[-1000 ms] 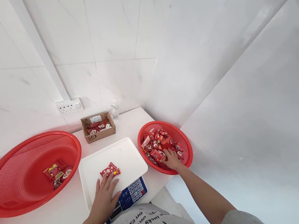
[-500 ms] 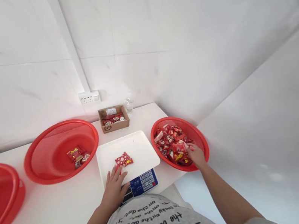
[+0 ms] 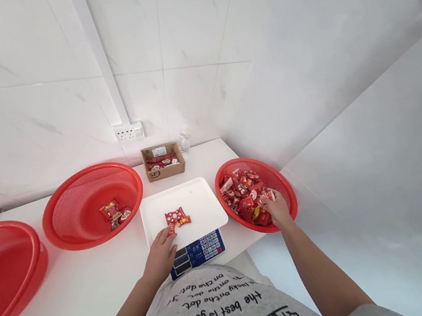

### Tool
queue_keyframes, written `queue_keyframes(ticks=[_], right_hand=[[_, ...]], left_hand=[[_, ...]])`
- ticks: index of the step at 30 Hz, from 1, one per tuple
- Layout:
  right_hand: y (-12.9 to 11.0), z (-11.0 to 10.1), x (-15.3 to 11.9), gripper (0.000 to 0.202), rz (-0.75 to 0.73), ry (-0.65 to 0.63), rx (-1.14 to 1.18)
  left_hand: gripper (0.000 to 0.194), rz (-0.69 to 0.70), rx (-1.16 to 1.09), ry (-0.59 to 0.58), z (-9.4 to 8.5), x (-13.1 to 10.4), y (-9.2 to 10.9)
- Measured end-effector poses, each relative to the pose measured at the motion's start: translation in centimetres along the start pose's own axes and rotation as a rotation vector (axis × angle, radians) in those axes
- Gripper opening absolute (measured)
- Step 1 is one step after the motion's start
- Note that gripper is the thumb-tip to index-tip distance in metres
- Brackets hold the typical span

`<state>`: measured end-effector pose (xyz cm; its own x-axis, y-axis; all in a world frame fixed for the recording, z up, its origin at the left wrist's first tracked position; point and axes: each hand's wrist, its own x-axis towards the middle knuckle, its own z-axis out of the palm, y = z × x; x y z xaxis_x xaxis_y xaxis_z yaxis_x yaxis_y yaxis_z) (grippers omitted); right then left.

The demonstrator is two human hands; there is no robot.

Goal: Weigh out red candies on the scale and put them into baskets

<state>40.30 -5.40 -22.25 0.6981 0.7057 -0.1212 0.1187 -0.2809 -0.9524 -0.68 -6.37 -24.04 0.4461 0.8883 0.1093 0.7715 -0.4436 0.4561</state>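
Three red baskets (image 3: 249,159) span my remote head view; clock positions are read from the centre of the white tray (image 3: 202,202). Near 8 o'clock I see the first basket (image 3: 3,284), cut by the frame. At 9 o'clock the second basket (image 3: 84,200) holds a few wrapped packets (image 3: 112,210). At 7 o'clock the left hand (image 3: 160,256) is open, its fingertips at a small red packet (image 3: 171,229) on the tray, beside two more packets (image 3: 174,216). A cardboard box (image 3: 167,172) stands at 12 o'clock, the blue scale panel (image 3: 198,255) at 6. At 3 o'clock the third basket (image 3: 291,196) holds heaped packets (image 3: 241,190), where the right hand (image 3: 279,208) pinches a red-and-white packet (image 3: 268,196).
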Motion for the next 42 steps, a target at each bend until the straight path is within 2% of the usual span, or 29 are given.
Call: queue_keyframes(ticks=[3, 8, 10, 12, 18, 20, 22, 25, 29, 33, 35, 38, 42], right_hand=[[-1.0, 0.2, -0.6, 0.044, 0.041, 0.045, 0.007], [-2.5, 0.7, -1.5, 0.045, -0.031, 0.070, -0.110], [-3.2, 1.7, -2.4, 0.044, -0.046, -0.003, -0.113], [-3.8, 3.4, -3.7, 0.043, -0.042, -0.129, -0.102], [-4.4, 10.4, -8.7, 0.047, 0.017, -0.571, 0.008], [-4.2, 11.8, -9.3, 0.049, -0.016, -0.645, -0.030], [-3.9, 12.1, -9.0, 0.048, -0.117, -0.631, -0.097], [-3.4, 10.9, -6.9, 0.043, -0.255, -0.531, -0.151], [-2.1, 7.2, -3.4, 0.042, -0.335, -0.321, -0.341], [0.4, 3.4, -0.6, 0.046, -0.294, -0.141, -0.559], [1.7, 1.9, 0.3, 0.047, -0.201, -0.118, -0.584], [3.4, 0.6, 1.3, 0.051, -0.059, -0.153, -0.577], [4.2, 0.4, 1.6, 0.051, -0.051, -0.270, -0.603]], left_hand=[[0.032, -0.003, -0.006, -0.008, -0.1, 0.1, 0.2], [0.031, -0.004, -0.030, -0.024, -0.1, 0.1, 0.7], [0.032, -0.002, -0.034, -0.037, -0.1, 0.2, 1.1], [0.032, 0.007, -0.036, -0.034, -0.1, 0.3, 1.5], [0.032, 0.099, 0.037, 0.032, 0.9, 1.5, 2.2], [0.036, 0.085, 0.081, 0.007, 1.4, 2.1, 1.9], [0.043, 0.053, 0.107, -0.024, 1.7, 2.7, 1.6], [0.047, 0.026, 0.116, -0.035, 1.8, 3.5, 1.3], [0.047, 0.066, 0.122, -0.007, 1.6, 4.5, 1.8], [0.051, 0.178, 0.149, -0.015, 2.1, 6.0, 3.0], [0.050, 0.214, 0.176, -0.047, 2.5, 6.8, 3.2], [0.046, 0.241, 0.203, -0.083, 3.0, 7.8, 3.0], [0.044, 0.260, 0.193, -0.072, 3.1, 8.2, 2.4]])
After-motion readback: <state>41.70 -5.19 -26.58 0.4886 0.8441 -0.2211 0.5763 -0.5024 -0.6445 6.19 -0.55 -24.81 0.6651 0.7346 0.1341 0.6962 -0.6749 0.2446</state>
